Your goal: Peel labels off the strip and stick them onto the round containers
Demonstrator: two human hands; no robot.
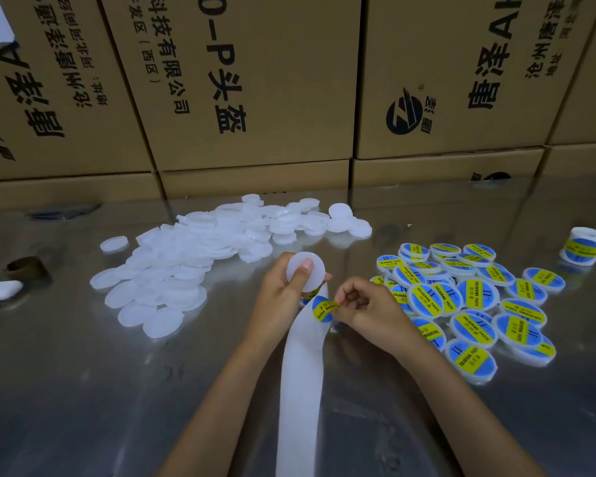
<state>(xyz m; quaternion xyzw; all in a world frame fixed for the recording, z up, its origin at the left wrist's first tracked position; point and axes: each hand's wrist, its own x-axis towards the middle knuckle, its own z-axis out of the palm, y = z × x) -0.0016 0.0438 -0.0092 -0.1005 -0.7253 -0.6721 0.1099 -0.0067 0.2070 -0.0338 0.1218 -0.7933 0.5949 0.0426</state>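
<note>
The left hand grips a plain white round container, thumb pressed flat on its upper face and fingers curled behind it, holding it just above the worktop near its middle. Just beside it, the right hand pinches the edge of a blue and yellow label between thumb and fingertips; the label is partly lifted off the white backing strip. The strip runs from under the left hand down to the near edge of the worktop, bare along that length.

Left of the hands, toward the far edge, lies a wide heap of unlabelled white containers. Right of the hands sits a pile of labelled containers, their blue and yellow faces up, reading "SOLDERING PASTE". Near the right edge stands a roll of labels. At the left edge rest a brown cardboard ring and a small white block. Printed cardboard boxes are stacked along the far edge.
</note>
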